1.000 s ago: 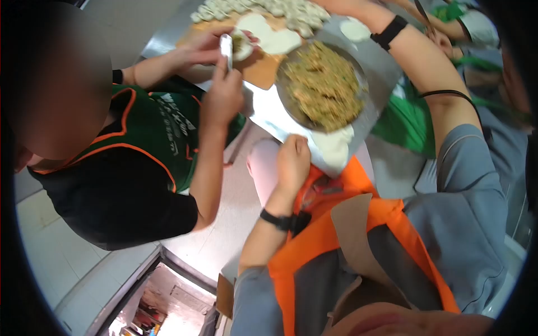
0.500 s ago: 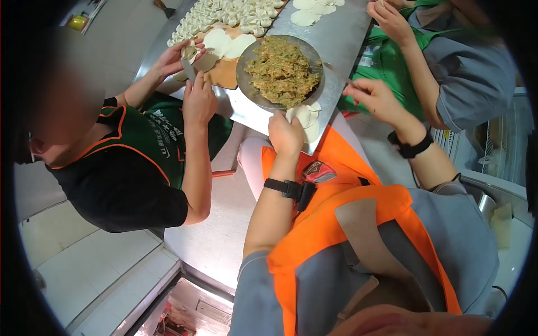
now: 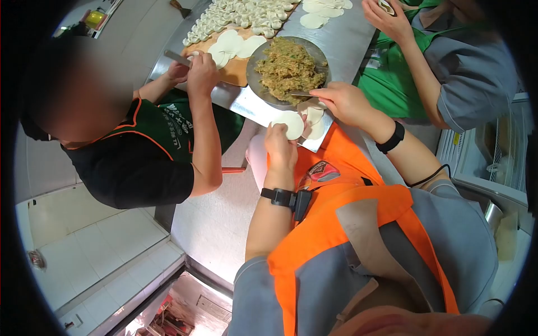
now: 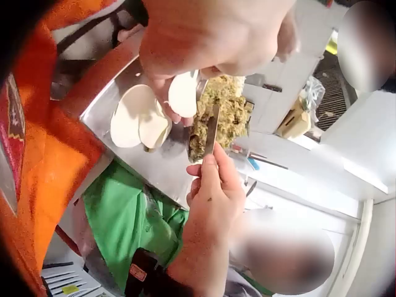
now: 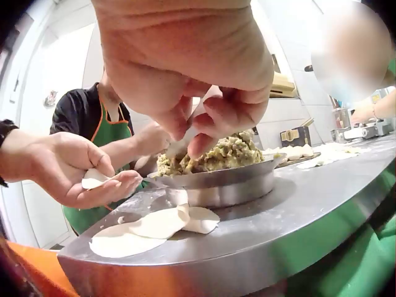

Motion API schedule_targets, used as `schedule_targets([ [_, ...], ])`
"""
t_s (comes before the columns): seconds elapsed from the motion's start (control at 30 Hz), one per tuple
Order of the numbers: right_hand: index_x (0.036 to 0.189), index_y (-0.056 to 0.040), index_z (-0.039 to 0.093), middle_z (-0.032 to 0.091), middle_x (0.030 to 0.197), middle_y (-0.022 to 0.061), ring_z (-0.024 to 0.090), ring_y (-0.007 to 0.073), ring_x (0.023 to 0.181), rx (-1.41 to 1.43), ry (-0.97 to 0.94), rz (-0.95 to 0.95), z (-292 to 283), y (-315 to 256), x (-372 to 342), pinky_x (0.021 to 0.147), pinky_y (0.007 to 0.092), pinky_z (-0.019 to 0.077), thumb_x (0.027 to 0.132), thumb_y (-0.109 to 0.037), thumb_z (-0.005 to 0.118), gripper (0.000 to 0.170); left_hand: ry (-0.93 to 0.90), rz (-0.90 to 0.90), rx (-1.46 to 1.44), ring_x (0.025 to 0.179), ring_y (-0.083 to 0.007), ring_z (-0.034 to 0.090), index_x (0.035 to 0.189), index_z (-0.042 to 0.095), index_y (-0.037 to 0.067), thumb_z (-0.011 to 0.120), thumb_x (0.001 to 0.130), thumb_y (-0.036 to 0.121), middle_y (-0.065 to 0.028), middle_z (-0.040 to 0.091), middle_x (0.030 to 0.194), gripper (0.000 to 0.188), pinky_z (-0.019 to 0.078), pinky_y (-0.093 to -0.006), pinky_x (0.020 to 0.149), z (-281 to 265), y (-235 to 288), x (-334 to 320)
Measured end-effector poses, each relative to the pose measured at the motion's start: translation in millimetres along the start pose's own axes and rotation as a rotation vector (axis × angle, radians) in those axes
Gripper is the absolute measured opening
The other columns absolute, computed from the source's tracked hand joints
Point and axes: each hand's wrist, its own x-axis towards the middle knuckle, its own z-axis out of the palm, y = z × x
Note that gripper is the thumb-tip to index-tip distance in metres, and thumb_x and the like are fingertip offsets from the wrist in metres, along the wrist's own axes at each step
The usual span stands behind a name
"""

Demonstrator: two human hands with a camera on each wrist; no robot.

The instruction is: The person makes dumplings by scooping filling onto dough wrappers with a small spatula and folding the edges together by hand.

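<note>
My left hand (image 3: 280, 147) holds a round dumpling wrapper (image 3: 291, 124) palm up in front of the pan, the thumb over its edge in the right wrist view. My right hand (image 3: 348, 103) grips a flat metal filling spatula (image 4: 212, 133), its blade in the minced filling (image 3: 286, 64). That greenish-brown filling is heaped in a round metal pan (image 5: 232, 185) at the table's corner. Between the pan and the near edge lies a small overlapping stack of wrappers (image 5: 133, 238), just right of my left hand in the head view.
Rows of folded dumplings (image 3: 241, 19) and loose wrappers (image 3: 227, 45) lie on a wooden board (image 3: 234, 74) beyond the pan. More wrappers (image 3: 322, 12) lie at the far right. A person in a dark green apron (image 3: 179, 126) works at left, another in bright green (image 3: 386, 84) at right.
My right hand has come back from the table's far side, past the pan's right, to the filling with the spatula. My left hand has lifted a wrapper from beside the stack.
</note>
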Motion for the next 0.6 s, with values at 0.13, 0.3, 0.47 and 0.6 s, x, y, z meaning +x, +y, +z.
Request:
schedule_targets([
  [0.13, 0.106, -0.0168, 0.072, 0.065, 0.083, 0.0129, 0.063, 0.034, 0.078, -0.067, -0.051, 0.013, 9, -3, 6, 0.066, 0.045, 0.0492, 0.086, -0.016, 0.062, 0.023, -0.084, -0.166, -0.02, 0.104, -0.0404, 0.064, 0.128, 0.04, -0.011, 0.033, 0.099, 0.012, -0.0277, 0.056, 0.121, 0.038, 0.0558, -0.0532, 0.089, -2, -4, 16],
  [0.3, 0.105, -0.0172, 0.072, 0.066, 0.083, 0.0135, 0.064, 0.0349, 0.079, 0.081, -0.066, 0.016, 15, -8, 1, 0.066, 0.0459, 0.0498, 0.086, -0.019, 0.061, 0.022, 0.025, -0.182, 0.094, 0.085, -0.0337, 0.069, 0.122, 0.046, -0.008, 0.033, 0.106, 0.03, -0.0213, 0.063, 0.107, 0.043, 0.0607, -0.0466, 0.071, 32, 17, 21],
  [0.47, 0.108, -0.0162, 0.071, 0.065, 0.084, 0.0129, 0.063, 0.0355, 0.079, 0.042, -0.139, 0.014, 6, -31, -19, 0.067, 0.045, 0.0504, 0.089, -0.019, 0.06, 0.022, 0.076, -0.193, 0.091, 0.085, -0.0327, 0.069, 0.123, 0.046, -0.004, 0.031, 0.106, 0.031, -0.0202, 0.063, 0.108, 0.042, 0.0615, -0.0465, 0.068, 33, 18, 22],
  [0.6, 0.112, -0.0127, 0.069, 0.063, 0.082, 0.0133, 0.062, 0.0348, 0.078, 0.04, -0.049, 0.003, -5, -18, -15, 0.068, 0.0443, 0.0493, 0.087, -0.01, 0.06, 0.026, 0.045, -0.187, 0.124, 0.083, -0.031, 0.069, 0.121, 0.048, -0.003, 0.03, 0.106, 0.031, -0.0199, 0.064, 0.104, 0.041, 0.0607, -0.0442, 0.067, 28, 16, 21],
])
